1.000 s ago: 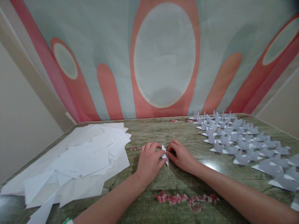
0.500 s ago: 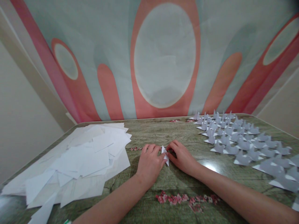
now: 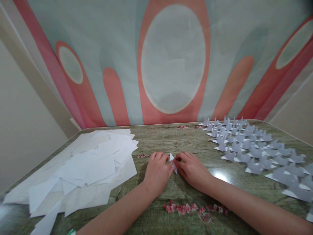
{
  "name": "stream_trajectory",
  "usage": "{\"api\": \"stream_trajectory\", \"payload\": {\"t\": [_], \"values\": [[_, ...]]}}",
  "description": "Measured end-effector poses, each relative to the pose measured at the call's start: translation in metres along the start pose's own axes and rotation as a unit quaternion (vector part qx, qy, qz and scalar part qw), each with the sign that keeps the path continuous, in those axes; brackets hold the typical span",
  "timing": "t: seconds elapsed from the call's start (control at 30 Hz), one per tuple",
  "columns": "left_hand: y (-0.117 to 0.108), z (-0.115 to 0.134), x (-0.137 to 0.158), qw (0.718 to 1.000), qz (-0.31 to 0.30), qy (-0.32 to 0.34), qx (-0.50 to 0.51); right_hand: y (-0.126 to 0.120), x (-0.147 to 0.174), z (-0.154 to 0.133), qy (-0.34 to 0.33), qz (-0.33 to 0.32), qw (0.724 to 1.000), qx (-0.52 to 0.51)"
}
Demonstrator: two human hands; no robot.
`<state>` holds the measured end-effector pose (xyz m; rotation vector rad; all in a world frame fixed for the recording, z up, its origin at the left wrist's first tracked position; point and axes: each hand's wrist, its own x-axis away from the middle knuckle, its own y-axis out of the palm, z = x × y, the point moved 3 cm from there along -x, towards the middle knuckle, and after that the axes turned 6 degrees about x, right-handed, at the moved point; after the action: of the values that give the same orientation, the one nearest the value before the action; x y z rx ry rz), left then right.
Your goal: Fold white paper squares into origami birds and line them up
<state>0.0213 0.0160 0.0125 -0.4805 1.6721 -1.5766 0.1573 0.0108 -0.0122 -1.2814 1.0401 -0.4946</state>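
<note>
A small piece of folded white paper (image 3: 172,158) lies at the middle of the table, narrow and pointed at its far and near ends. My left hand (image 3: 158,169) is closed on its left side, thumb against the paper. From the right, my right hand (image 3: 192,168) pinches the same piece with its fingertips, the thumb and index finger meeting over its centre. The fingers of both hands cover the paper's middle, so its exact folds cannot be made out.
A loose heap of white paper sheets (image 3: 97,163) spreads over the table's left side. Rows of folded white paper birds (image 3: 254,151) stand at the right. The wood-grain table (image 3: 156,138) with printed pink flowers meets a patterned wall covering (image 3: 173,65) at the back.
My right hand has turned a little, its fingers curling lower over the folded paper. My left hand holds nearly the same place. The whole view has shifted very slightly.
</note>
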Motion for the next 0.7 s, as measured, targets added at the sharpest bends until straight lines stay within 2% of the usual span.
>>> {"api": "stream_trajectory", "payload": {"t": [0.43,0.7], "values": [[0.008,-0.019,0.004,0.994,0.019,-0.046,0.095,0.005,0.004,-0.007,-0.057,0.000,0.995,0.082],[0.009,-0.024,0.004,0.993,0.018,-0.051,0.103,0.001,0.003,-0.010,-0.054,-0.018,0.995,0.084]]}}
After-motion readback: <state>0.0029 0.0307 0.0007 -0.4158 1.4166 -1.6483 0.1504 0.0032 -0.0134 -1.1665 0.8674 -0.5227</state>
